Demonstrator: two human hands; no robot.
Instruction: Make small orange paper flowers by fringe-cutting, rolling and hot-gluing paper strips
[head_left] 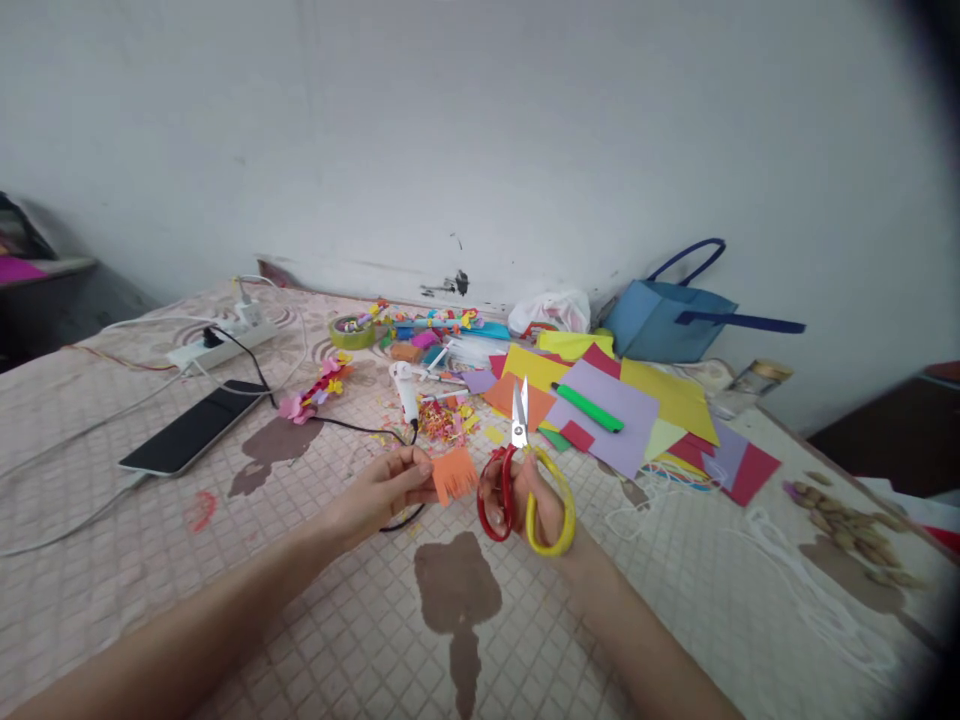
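Note:
Between the thumb and fingers of my left hand (391, 482) is a small piece of orange paper (454, 474), its edge cut into a fringe. My right hand (546, 500) holds a pair of scissors (519, 432) with one red and one yellow handle loop. The blades point up and away, slightly apart, and sit to the right of the orange paper without touching it. Just beyond my hands lie a white glue gun (404, 392) and a heap of tiny coloured paper scraps (445, 420).
Coloured paper sheets (600, 440) with a green cutter (589, 407) lie at right, before a blue bag (667, 320). At left are a phone (196, 428), a power strip (217, 345) with cables, and paper flowers (319, 390). White string (810, 600) and a green tape roll (351, 333) also lie there.

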